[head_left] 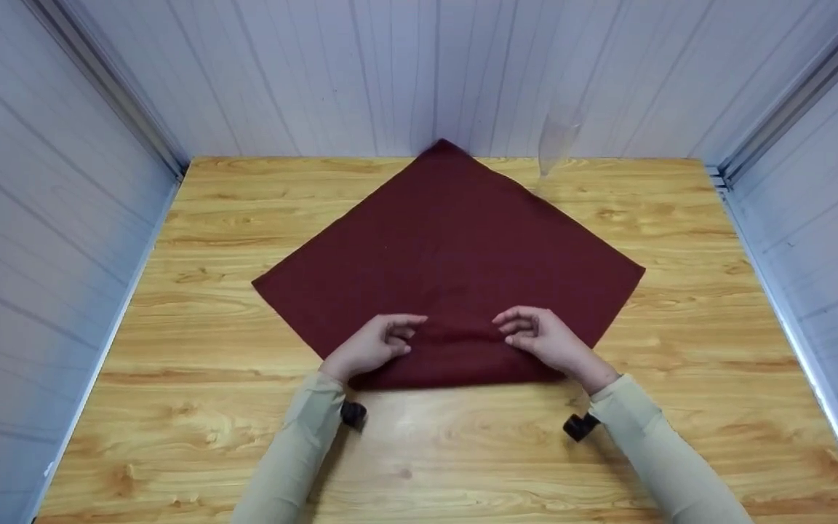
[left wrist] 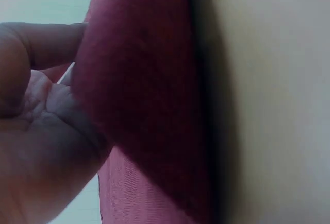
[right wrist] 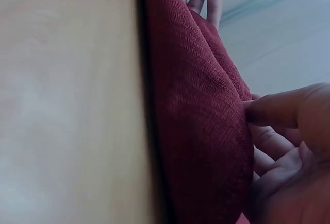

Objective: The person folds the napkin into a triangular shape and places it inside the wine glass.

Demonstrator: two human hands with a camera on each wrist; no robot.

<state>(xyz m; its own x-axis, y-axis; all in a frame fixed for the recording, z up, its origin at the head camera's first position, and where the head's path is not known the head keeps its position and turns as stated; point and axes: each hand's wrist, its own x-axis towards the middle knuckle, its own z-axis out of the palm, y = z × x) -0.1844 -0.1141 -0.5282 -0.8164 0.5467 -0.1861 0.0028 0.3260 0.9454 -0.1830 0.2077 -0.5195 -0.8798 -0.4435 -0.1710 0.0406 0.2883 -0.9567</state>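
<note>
Fingers of both hands grasp the cloth [head_left: 448, 247] along its near side: the left hand [head_left: 372, 348] and the right hand [head_left: 550, 342] curl inward toward each other, a little apart, with some material between thumb and fingertips. The cloth, dark red, lies cornerwise on the wooden bench [head_left: 193, 415], its far point reaching the back wall [head_left: 310, 73].

As for progress, the work looks like folding or rolling, and it seems barely begun. The corner nearest the person is turned in, leaving a straight near edge and a low soft ridge between the hands. The left, right and far corners lie spread out, so most of the folding appears to be left.

The head view gives the whole outline of the cloth, plus the sleeves [head_left: 284, 455] and a small black object beside each wrist, but not how thick the turned part is. Both wrist views show that part as a plump, rounded fold. In the right one, the thumb presses its near face and the other hand's fingers show farther along; in the left one, the cloth hides the fingertips, so their exact hold cannot be told.
</note>
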